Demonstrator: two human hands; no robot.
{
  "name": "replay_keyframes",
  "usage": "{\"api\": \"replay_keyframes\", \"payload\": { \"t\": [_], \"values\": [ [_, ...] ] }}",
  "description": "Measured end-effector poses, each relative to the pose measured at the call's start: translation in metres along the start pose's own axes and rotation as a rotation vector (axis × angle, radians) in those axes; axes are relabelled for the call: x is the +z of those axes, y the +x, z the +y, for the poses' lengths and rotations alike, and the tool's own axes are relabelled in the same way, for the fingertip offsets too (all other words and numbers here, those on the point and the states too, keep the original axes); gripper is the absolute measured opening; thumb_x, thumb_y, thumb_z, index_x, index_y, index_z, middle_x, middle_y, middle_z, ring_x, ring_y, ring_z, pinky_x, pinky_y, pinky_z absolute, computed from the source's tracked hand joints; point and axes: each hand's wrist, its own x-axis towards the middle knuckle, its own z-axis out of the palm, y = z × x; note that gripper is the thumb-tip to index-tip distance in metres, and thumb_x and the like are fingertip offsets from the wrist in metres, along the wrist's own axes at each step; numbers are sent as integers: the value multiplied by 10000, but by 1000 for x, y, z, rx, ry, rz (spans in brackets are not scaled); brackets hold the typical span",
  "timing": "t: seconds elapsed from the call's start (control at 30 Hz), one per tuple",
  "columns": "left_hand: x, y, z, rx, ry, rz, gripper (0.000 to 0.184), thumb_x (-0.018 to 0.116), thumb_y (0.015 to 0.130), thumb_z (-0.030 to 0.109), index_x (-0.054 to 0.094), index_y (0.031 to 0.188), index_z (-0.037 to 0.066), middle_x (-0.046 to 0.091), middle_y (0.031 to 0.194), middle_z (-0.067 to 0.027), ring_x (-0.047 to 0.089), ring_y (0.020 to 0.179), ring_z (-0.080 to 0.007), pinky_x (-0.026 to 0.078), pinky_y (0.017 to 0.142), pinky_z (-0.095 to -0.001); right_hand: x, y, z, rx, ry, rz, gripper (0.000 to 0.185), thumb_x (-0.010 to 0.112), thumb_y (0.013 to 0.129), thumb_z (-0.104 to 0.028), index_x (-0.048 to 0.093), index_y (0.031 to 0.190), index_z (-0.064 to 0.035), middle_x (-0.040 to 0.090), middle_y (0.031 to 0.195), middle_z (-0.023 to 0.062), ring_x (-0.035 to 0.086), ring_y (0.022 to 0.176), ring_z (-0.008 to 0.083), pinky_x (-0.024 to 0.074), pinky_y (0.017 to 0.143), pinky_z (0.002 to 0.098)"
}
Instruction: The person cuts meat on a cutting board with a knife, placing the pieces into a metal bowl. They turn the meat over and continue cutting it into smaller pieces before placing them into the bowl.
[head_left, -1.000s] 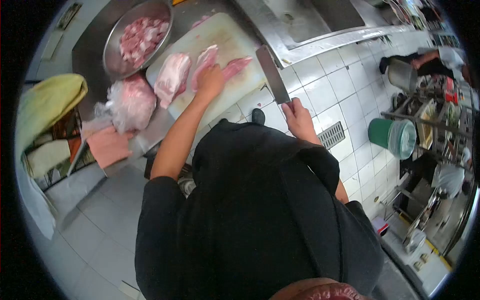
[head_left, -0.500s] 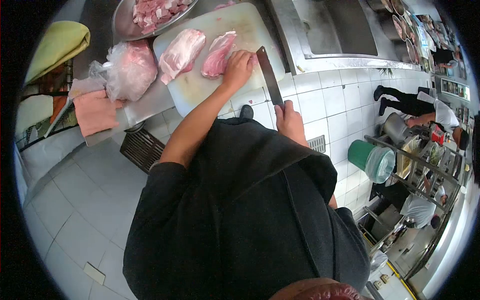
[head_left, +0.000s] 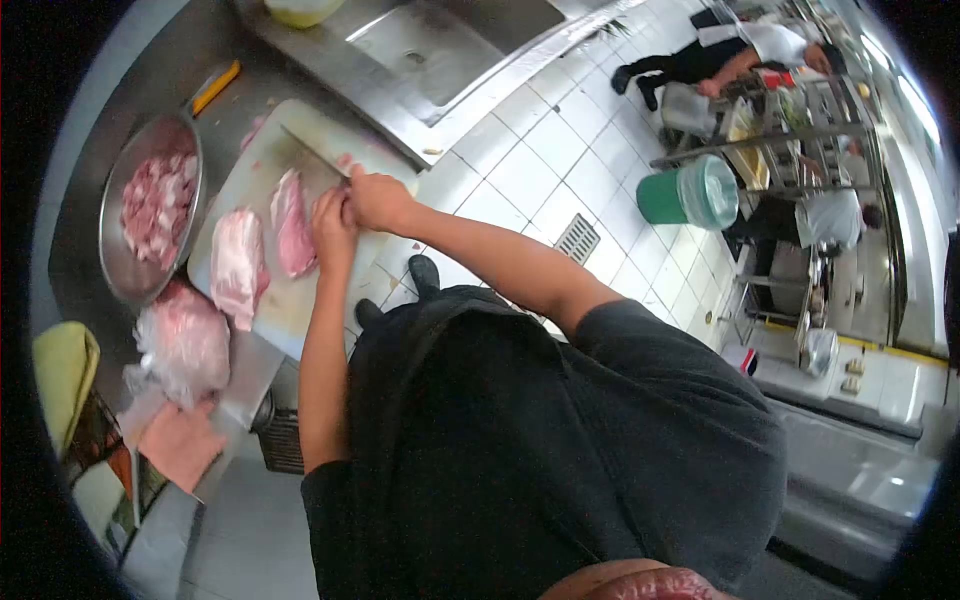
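Note:
My right hand (head_left: 382, 201) grips the handle of a long-bladed knife (head_left: 312, 150), whose blade reaches over the white cutting board (head_left: 215, 215). Close against it, my left hand (head_left: 334, 222) has its fingers curled on the near side of a narrow piece of raw meat (head_left: 291, 225). A larger, paler slab of meat (head_left: 237, 265) lies to the left on the same board. Small meat scraps (head_left: 345, 160) are beside the blade. The left fingertips are partly hidden by the right hand.
A metal bowl (head_left: 106, 225) of cut meat stands left of the board, near a yellow-handled tool (head_left: 216, 88). A plastic bag of meat (head_left: 185, 345) and a pink cloth (head_left: 182, 443) lie nearer. A sink (head_left: 480, 50) is behind; two people work at the right beyond a green bin (head_left: 660, 198).
The view has swung, shifting the counter left. My right hand and knife have moved from beside the board to over it, next to my left hand, which stays by the narrow meat.

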Motion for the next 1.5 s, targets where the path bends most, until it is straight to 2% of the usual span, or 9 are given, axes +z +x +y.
{"api": "replay_keyframes", "payload": {
  "t": [0.33, 0.5, 0.6, 0.8, 0.9, 0.97, 1.03, 1.2, 1.5],
  "values": [
    [-38, 24, 75, -50, 153, -9, 338, 618, 873, 102, 646, 1189, -15, 663, 1128, -209, 629, 1045, -346, 494, 909, -419, -29, -22, 28, -42, 159, 7, 574, 634, 887, -383, 486, 1327, -44, 665, 1049, 226, 658, 944, 429, 527, 846, 499],
    [30, 95, 208, -219, -96, -1092, 474, 640, 789, 255, 617, 1140, -64, 643, 918, -205, 628, 814, -288, 516, 751, -391, 40, -42, 65, -454, 729, 411, 375, 572, 995, -354, 459, 946, -1, 590, 698, 213, 609, 662, 362, 452, 628, 485],
    [110, 105, 227, -410, 36, -1497, 381, 609, 842, 272, 601, 1031, -59, 634, 851, -161, 583, 696, -229, 510, 607, -402, 18, -69, 35, -251, 437, 302, 376, 574, 1008, -364, 423, 949, -25, 461, 616, 114, 480, 545, 230, 395, 538, 414],
    [102, 102, 217, -480, -125, -1308, 400, 674, 808, 284, 654, 1082, -7, 619, 827, -77, 542, 639, -176, 458, 552, -342, 21, -83, 43, -297, 490, 313, 321, 563, 1003, -309, 441, 967, -14, 545, 697, 167, 562, 626, 303, 443, 624, 438],
    [31, 94, 187, -298, -395, -831, 397, 679, 817, 240, 682, 1165, 49, 651, 796, -74, 584, 656, -169, 489, 602, -336, 22, -88, 66, -371, 277, 350, 269, 556, 987, -253, 471, 1015, 0, 662, 878, 242, 649, 802, 407, 495, 750, 486],
    [-1, 81, 124, -167, -423, -327, 284, 671, 832, 180, 721, 1086, 63, 674, 749, -56, 618, 666, -149, 512, 653, -319, -23, -115, 53, 83, 404, 65, 273, 549, 990, -252, 512, 1071, 6, 692, 1010, 247, 657, 917, 449, 513, 799, 501],
    [-51, 68, 90, -325, -207, -207, 280, 691, 811, 161, 711, 1064, 45, 691, 892, -114, 660, 853, -238, 519, 818, -354, -45, -133, 59, 69, 353, 6, 281, 534, 987, -255, 486, 1075, 8, 675, 889, 288, 641, 856, 498, 490, 783, 570],
    [-51, 1, 13, -262, 173, -116, 326, 710, 796, 157, 682, 1095, 32, 645, 1154, -171, 579, 1121, -363, 451, 991, -443, -69, -163, 49, 50, 215, -60, 281, 547, 995, -267, 487, 1037, 4, 686, 889, 284, 639, 843, 506, 500, 745, 562],
    [-19, -8, 3, -138, 133, 39, 209, 670, 828, 129, 676, 993, 1, 659, 992, -144, 623, 970, -340, 491, 885, -439, -38, -160, 19, 24, 154, 5, 229, 554, 990, -217, 478, 1009, -2, 692, 867, 275, 647, 804, 504, 510, 720, 572]
  ]
}}
